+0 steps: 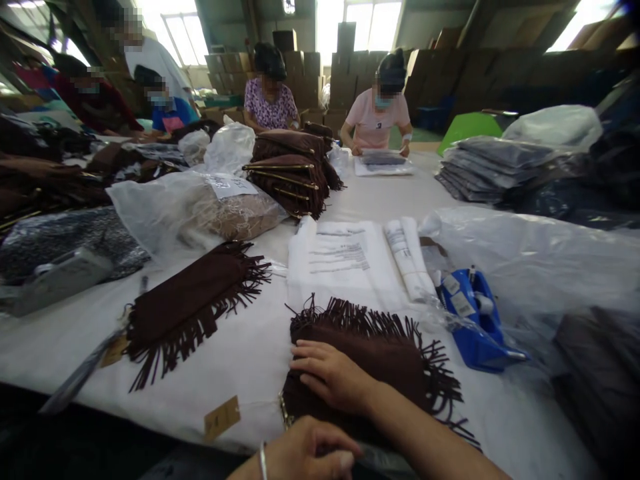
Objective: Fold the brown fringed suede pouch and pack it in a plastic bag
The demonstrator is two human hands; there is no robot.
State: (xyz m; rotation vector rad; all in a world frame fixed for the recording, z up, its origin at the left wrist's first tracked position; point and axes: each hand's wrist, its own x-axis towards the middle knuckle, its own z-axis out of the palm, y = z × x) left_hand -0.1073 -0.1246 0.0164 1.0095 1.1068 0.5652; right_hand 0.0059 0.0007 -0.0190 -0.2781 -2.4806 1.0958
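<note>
A dark brown fringed bag (pixel 380 357) lies on the white-covered table, its fringe toward the far side and the right. My right hand (pixel 335 377) rests flat on it with the fingers stretched to the left. At the near edge of the bag is my left hand (pixel 310 450), wearing a bracelet, its fingers curled near the bag's lower left; what is between them cannot be made out. A brown paper tag (pixel 222 418) lies left of that hand, by a thin string. A second fringed bag (pixel 187 297) lies further left.
Behind the bag are printed white plastic bags (pixel 345 257) and a blue tape dispenser (pixel 473 320). Stacked brown bags (pixel 290 167) and a clear bag of tan material (pixel 225 203) stand further back. Wrapped packages (pixel 485 167) are at right. Several people work across the table.
</note>
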